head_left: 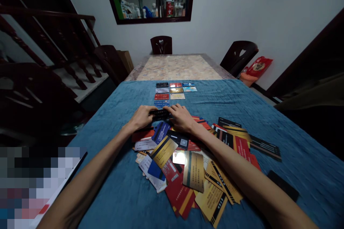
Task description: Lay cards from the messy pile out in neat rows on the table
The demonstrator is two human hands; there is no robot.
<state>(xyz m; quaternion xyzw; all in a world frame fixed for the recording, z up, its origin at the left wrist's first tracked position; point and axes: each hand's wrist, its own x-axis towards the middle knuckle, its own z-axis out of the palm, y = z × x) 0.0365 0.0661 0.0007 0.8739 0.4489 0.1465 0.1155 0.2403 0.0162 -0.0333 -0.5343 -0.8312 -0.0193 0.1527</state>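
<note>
My left hand (142, 117) and my right hand (181, 117) reach forward over the table. Between them is a black card (160, 113), pinched at its left end by the left fingers and at its right end by the right ones. Just beyond it lies a blue card (161, 103), the nearest of several cards laid out in columns. Farther up are a red card (161, 96), a cream card (177, 96) and a gold card (176, 90). Under and between my forearms spreads a loose heap of overlapping cards, including a gold card with a dark stripe (194, 170).
A blue cloth (107, 179) covers the near part of the table, with a patterned tabletop (180, 66) beyond. At the right lie a dark card (282, 185) and another black card (264, 146). Chairs stand around, one at the far end (161, 45).
</note>
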